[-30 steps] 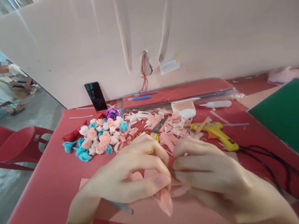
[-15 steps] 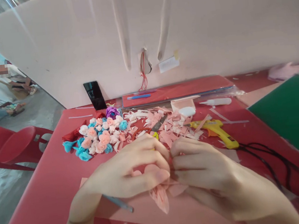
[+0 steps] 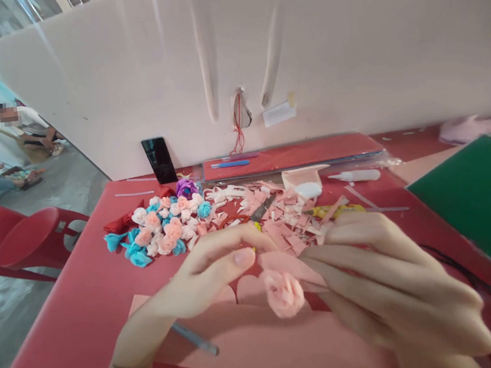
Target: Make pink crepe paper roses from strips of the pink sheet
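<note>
A pink paper rose (image 3: 284, 293) with a loose outer petal hangs in front of me. My right hand (image 3: 384, 274) pinches it by the petal's right edge, its thumb partly hidden beneath the fingers. On the other side, my left hand (image 3: 202, 274) has its thumb lifted off the flower and apart from the index finger, whose tip is close to the petal's upper left; its other fingers are hidden. Below both hands lies a sheet of pink paper (image 3: 264, 347) with rounded petal shapes behind the rose. A grey pen (image 3: 195, 337) rests on the sheet under my left wrist.
Pink, white and blue paper flowers (image 3: 157, 232) are heaped at left, beside pink paper scraps (image 3: 275, 210) and scissors (image 3: 262, 208). A phone (image 3: 159, 160) leans on the wall. A yellow glue gun (image 3: 337, 209), glue bottle (image 3: 355, 176) and green board (image 3: 478, 204) lie right. People sit far left.
The rose has turned so its round face shows. My left thumb has lifted off it, and my right hand has shifted right and turned, covering more of the glue gun.
</note>
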The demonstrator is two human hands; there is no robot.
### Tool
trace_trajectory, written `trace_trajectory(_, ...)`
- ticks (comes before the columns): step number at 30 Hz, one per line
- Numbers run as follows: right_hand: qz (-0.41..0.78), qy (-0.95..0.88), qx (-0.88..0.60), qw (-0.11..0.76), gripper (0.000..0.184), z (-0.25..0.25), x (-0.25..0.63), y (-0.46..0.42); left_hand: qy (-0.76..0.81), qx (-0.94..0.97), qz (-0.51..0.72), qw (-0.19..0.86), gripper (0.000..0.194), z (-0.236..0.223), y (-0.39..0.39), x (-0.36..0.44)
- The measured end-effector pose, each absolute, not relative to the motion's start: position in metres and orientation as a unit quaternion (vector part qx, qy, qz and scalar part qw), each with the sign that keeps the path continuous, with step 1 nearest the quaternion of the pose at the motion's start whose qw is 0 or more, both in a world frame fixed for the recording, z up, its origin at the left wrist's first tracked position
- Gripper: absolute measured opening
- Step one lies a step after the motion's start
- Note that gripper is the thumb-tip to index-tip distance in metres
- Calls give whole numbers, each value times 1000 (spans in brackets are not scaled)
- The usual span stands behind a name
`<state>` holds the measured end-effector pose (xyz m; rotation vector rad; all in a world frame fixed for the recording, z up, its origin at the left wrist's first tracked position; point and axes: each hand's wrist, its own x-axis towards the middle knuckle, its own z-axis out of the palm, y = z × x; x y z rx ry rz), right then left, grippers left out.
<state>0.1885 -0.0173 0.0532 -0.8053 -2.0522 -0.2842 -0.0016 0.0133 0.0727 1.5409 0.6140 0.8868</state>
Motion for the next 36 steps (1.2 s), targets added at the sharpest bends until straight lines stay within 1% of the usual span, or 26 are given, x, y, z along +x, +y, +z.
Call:
trace_trajectory(2,-168,-801,-346,458,18,51,184,-18,167,684,406,582,20,64,20,-4)
trace_trajectory(3,-189,-788,-359,464,19,50,181,-19,141,713,390,565,24,59,23,-5)
trace_trajectory(6,-232,-757,-380,478,20,50,173,-22,147,747,441,475,54,46,26,-6)
trace_trajectory(8,-250,-747,-378,486,19,49,170,-25,157,760,454,437,63,43,24,-3)
trace_trajectory(14,-240,-752,-395,469,21,49,163,-32,162,766,476,401,52,41,20,6)
trace_trajectory(23,-222,-740,-409,486,20,49,157,-28,140,802,457,358,41,44,19,11)
trace_trajectory(30,-213,-724,-426,499,21,50,158,-32,150,809,480,305,39,35,21,12)
trace_trajectory(36,-232,-730,-403,501,17,44,155,-30,156,828,449,296,37,45,19,9)
